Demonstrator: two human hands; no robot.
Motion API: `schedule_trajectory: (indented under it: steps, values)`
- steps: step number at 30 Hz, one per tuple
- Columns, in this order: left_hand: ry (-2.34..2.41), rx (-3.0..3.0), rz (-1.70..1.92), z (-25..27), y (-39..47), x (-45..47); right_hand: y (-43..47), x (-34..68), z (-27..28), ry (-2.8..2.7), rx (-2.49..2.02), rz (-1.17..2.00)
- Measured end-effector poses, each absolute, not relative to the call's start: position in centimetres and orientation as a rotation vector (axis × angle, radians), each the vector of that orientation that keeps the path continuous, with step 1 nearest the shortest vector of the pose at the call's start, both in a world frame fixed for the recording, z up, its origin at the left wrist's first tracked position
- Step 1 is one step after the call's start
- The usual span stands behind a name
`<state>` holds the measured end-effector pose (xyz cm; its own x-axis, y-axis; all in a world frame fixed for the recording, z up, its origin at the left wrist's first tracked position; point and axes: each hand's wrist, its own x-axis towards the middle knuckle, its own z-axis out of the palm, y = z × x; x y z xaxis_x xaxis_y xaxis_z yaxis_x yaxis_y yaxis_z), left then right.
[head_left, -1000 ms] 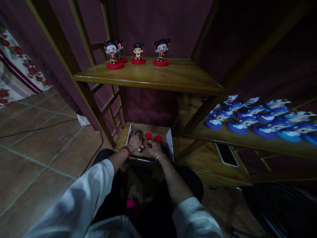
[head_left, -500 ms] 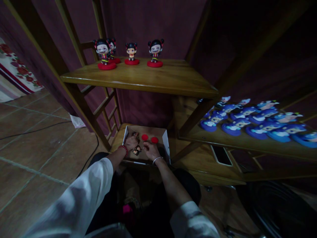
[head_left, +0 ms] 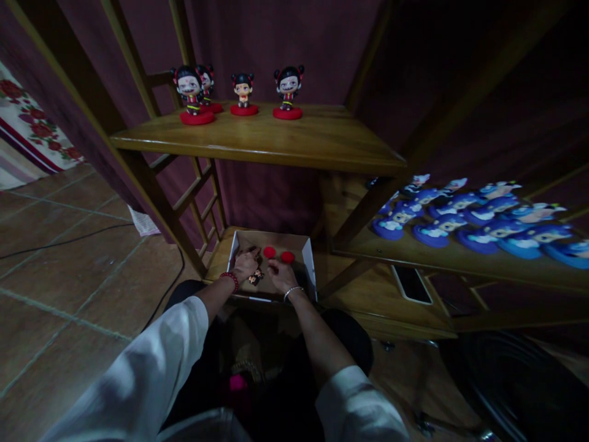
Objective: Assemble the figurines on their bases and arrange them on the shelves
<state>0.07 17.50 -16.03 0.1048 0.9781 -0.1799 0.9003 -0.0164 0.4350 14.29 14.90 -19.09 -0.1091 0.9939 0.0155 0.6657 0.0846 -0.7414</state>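
An open cardboard box (head_left: 306, 276) with white outer sides stands low in front of me, and both my hands are inside it. My left hand (head_left: 245, 265), with a red bead bracelet, is at the box's left side over small dark-haired figures. Its fingers are curled, and what they hold is hidden. Just below and right of it lie small figure pieces (head_left: 256, 277). My right hand (head_left: 280, 276) is in the middle, fingers bent together, their contents too small to make out. Beyond it two red discs (head_left: 269, 252) (head_left: 288, 257) lie on the box floor.
Above the box, a wooden shelf (head_left: 257, 138) carries several figures on red bases (head_left: 288, 113). To the right, a lower shelf holds several blue figures (head_left: 444, 230). A phone (head_left: 413, 285) lies below them. A black cable (head_left: 179, 270) runs over the tiled floor.
My left hand has shifted slightly over the small figures, and the pieces beside it look a little displaced. My right hand stays almost in place. The view tilts slightly.
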Motion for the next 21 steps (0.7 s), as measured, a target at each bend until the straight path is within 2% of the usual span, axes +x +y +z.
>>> schedule_trajectory:
  steps: [14, 21]
  values:
    - [1.672, 1.907, 0.28, -15.6, 16.2, 1.9, 15.5, 14.3, -19.5, -1.619, -1.575, 1.059]
    - [1.622, 1.89, 0.359, -14.3, 14.9, 3.7, 15.6, 14.1, -19.3, -1.547, -1.335, 1.129]
